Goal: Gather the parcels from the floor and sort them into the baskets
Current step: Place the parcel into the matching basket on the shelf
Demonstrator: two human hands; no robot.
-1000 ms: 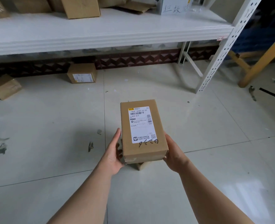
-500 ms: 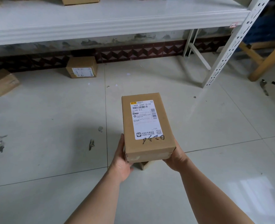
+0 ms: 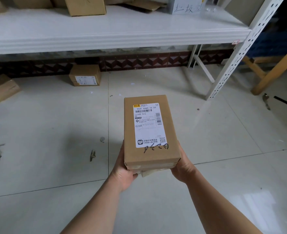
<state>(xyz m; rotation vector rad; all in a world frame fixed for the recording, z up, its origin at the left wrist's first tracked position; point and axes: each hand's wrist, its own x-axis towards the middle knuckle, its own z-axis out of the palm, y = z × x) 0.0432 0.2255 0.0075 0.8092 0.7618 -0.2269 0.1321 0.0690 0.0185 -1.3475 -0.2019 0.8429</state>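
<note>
Holding a brown parcel [image 3: 149, 132] in the air above the tiled floor [image 3: 46, 166], both hands at its near end. Left hand [image 3: 124, 173] grips the near-left corner, thumb curled under the near edge, fingers hidden beneath the parcel. Right hand [image 3: 183, 168] cups the near-right corner, palm against the side, fingers also hidden underneath, so their spread cannot be told, only that they carry the parcel. Parcel lies flat, long side pointing away from the person, white shipping label [image 3: 147, 125] face up with "G269" printed on it and a black pen scrawl just nearer than the label. A paler cardboard edge [image 3: 149, 173] sticks out under the parcel's near end; cannot tell what it is.

Beyond the parcel and to its left, a second parcel [image 3: 85, 75] sits on the floor against the patterned skirting, label facing the camera. Further left of that, a third parcel [image 3: 2, 87] lies tilted on the floor. Beyond and above the parcel, a white shelf [image 3: 105, 36] carries cardboard boxes [image 3: 87, 5] and a white box [image 3: 186, 5] with handwriting. To the parcel's far right, the perforated shelf post [image 3: 237, 53] stands on the floor, with a wooden leg [image 3: 274, 68] further right still.
</note>
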